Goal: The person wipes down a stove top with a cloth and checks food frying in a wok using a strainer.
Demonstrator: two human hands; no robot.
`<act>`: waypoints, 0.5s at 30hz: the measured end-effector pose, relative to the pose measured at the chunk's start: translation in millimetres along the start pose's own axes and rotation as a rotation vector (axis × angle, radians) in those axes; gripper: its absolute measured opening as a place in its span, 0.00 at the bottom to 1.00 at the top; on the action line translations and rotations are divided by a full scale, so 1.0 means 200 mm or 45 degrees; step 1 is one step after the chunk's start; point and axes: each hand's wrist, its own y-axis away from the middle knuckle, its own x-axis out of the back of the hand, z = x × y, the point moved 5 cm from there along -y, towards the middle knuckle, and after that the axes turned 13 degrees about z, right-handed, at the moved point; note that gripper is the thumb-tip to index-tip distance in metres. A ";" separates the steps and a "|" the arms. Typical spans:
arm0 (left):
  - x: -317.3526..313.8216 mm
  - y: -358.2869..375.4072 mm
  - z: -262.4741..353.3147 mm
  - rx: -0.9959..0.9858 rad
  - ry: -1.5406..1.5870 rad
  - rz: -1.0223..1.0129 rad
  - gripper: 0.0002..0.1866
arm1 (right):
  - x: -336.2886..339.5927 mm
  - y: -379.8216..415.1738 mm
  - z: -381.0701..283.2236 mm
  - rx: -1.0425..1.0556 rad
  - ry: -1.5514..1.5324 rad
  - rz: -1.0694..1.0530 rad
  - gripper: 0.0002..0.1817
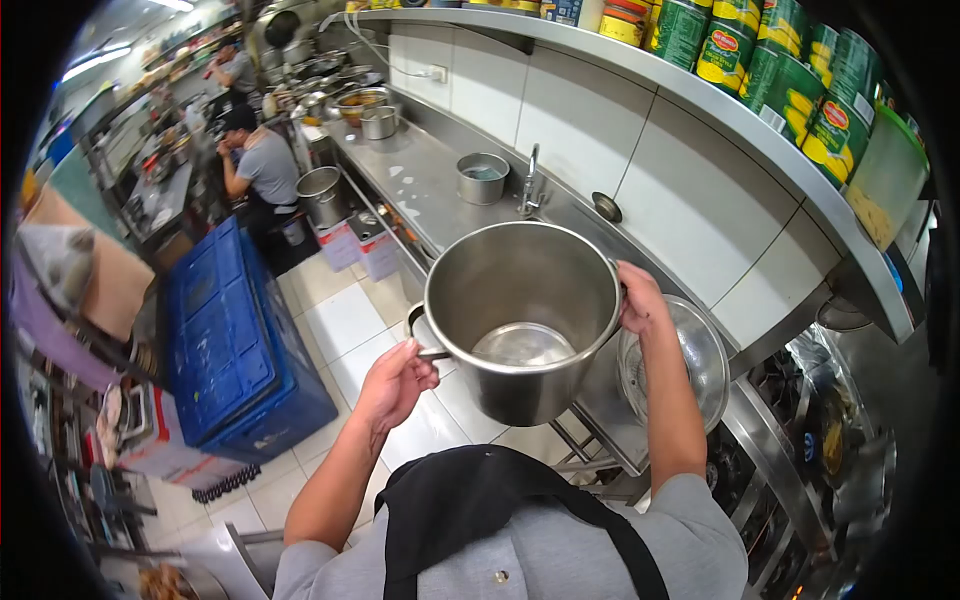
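A large, deep steel stockpot [520,390] is held up in front of my chest, its open mouth tipped toward me. Nothing but bare metal shows inside it. My left hand [397,382] is closed on the loop handle at the pot's left side. On the opposite side, my right hand [641,297] grips the other handle, which the fingers mostly hide. Just beyond my right forearm, a round perforated steel colander [700,350] lies on the metal counter. Behind the pot stands a smaller steel pot [482,180] beside a faucet [533,175].
A steel counter [425,165] runs along the tiled wall. Overhead, a shelf [740,95] carries several cans [725,52]. To the left is a big blue chest [225,330]; farther back sits a person [262,165]. Stove burners [760,500] lie at the lower right.
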 end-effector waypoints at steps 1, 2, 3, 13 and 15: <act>-0.08 -0.03 -0.06 0.058 0.040 -0.024 0.13 | 0.09 0.00 -0.04 0.038 -0.069 0.083 0.17; -0.15 -0.06 -0.12 0.114 0.082 -0.047 0.14 | 0.18 0.01 -0.09 0.080 -0.135 0.162 0.15; 0.02 -0.34 0.28 0.095 -0.083 -0.029 0.14 | -0.18 -0.28 0.06 0.058 -0.300 0.150 0.15; -0.17 -1.33 0.09 0.522 0.190 0.043 0.17 | 0.04 -1.14 0.05 -0.325 -0.162 0.527 0.04; -0.19 -1.51 0.13 0.509 0.186 0.053 0.17 | 0.01 -1.35 0.08 -0.318 -0.152 0.511 0.05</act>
